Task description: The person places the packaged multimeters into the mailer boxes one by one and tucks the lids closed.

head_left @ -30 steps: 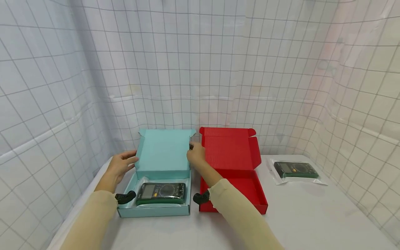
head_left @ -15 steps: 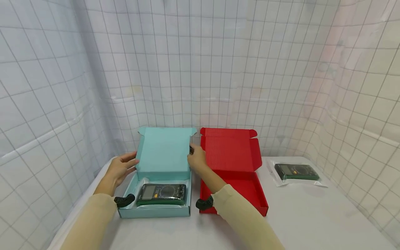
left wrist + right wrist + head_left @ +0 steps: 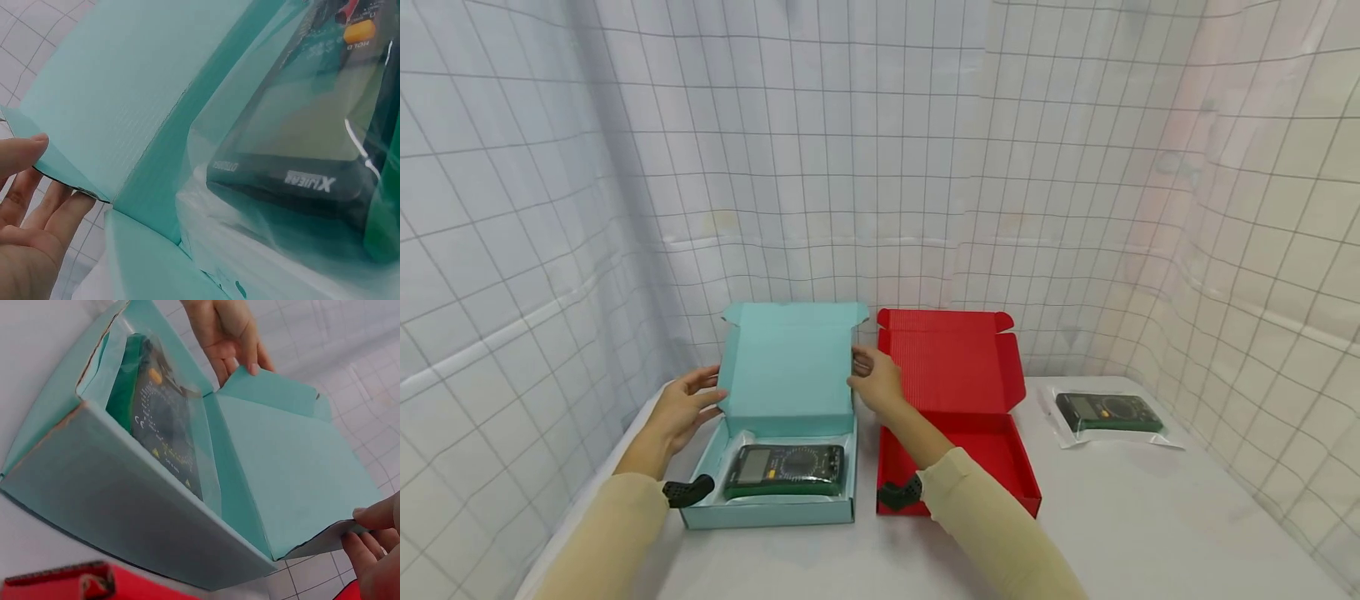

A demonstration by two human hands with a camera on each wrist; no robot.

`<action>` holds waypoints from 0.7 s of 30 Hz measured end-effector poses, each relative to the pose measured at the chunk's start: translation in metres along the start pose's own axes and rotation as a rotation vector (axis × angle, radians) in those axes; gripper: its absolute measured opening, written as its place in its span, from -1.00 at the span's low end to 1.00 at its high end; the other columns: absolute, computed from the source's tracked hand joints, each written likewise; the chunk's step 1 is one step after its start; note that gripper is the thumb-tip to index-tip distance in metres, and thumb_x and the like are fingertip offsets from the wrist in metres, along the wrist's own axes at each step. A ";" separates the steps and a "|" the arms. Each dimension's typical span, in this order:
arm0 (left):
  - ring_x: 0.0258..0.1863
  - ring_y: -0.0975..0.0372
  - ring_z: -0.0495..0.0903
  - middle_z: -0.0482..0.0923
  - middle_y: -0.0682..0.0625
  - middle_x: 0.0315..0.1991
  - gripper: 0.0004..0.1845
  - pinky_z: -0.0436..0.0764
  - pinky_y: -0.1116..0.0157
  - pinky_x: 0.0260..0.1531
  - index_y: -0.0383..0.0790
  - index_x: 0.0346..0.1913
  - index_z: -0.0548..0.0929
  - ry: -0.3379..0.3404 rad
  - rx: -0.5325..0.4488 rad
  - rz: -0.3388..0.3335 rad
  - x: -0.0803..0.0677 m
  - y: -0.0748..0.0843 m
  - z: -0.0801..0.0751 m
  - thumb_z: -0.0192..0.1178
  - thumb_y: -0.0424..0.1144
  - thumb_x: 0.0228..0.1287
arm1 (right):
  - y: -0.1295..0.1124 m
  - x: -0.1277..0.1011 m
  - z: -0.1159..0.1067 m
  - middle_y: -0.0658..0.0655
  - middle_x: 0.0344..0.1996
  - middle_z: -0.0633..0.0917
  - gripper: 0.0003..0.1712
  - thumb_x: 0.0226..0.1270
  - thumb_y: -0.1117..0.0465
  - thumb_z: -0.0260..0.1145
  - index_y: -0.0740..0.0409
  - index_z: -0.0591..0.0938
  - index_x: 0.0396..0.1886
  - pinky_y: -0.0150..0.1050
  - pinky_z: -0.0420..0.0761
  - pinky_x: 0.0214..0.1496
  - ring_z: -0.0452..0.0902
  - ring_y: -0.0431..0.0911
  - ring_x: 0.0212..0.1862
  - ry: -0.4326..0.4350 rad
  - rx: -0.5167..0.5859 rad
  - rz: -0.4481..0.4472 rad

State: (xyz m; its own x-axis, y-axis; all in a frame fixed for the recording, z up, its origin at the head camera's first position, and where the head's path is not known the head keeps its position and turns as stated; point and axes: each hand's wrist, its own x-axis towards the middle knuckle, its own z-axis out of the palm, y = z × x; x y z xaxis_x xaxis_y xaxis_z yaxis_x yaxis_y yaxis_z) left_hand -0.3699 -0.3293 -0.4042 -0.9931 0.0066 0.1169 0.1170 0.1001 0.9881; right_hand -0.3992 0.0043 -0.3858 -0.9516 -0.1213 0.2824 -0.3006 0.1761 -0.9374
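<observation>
Teal box (image 3: 775, 492) at worktop (image 3: 1150, 517) left edge, upright lid (image 3: 786, 367) pinched at side flaps by left hand (image 3: 681, 408) and right hand (image 3: 876, 382); bagged green multimeter (image 3: 784, 469) inside; red box (image 3: 958, 450) adjacent, open; second bagged multimeter (image 3: 1108, 412) near right edge.

Two boxes stand open on the table (image 3: 1150, 517): one teal box (image 3: 775, 508) and one red box (image 3: 992, 467), each with its single lid raised. There are two multimeters, each in a clear bag: one meter (image 3: 785, 469) lies inside the teal box, and a second meter (image 3: 1108, 411) lies on the table to the right of the red box. Two hands are in view, a left hand (image 3: 681, 412) and a right hand (image 3: 876, 382), one at each side flap of the teal lid. There is one table.
</observation>
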 end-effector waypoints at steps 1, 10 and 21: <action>0.04 0.31 0.52 0.27 -0.25 0.34 -0.31 0.65 0.26 0.09 -0.44 0.58 0.15 -0.002 0.009 0.002 -0.001 0.000 0.000 0.19 -0.42 0.52 | 0.000 0.000 -0.001 0.22 0.27 0.63 -0.36 0.37 0.50 0.38 0.20 0.53 0.42 -0.09 0.63 0.19 0.59 0.07 0.26 -0.005 0.017 0.005; 0.13 0.30 0.47 0.20 -0.30 0.44 -0.36 0.59 0.18 0.17 -0.45 0.55 0.19 -0.003 0.068 0.020 -0.010 0.005 0.001 0.16 -0.31 0.58 | 0.003 -0.002 -0.009 0.18 0.10 0.68 -0.42 0.34 0.46 0.43 0.11 0.61 0.34 -0.12 0.72 0.03 0.68 0.03 0.11 -0.041 0.135 0.054; 0.09 0.32 0.53 0.17 -0.39 0.46 -0.34 0.64 0.30 0.07 -0.49 0.55 0.17 -0.045 0.062 0.043 -0.013 0.005 -0.006 0.18 -0.38 0.55 | 0.001 0.001 -0.017 0.23 0.09 0.66 -0.56 0.39 0.35 0.43 0.18 0.65 0.25 -0.11 0.73 0.00 0.70 0.06 0.03 -0.062 0.168 0.084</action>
State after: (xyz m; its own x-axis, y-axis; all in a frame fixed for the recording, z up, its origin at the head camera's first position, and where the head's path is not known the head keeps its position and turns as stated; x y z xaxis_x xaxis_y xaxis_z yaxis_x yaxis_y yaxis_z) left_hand -0.3565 -0.3351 -0.4007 -0.9866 0.0569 0.1530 0.1603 0.1598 0.9741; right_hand -0.4011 0.0214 -0.3830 -0.9657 -0.1737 0.1931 -0.2001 0.0236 -0.9795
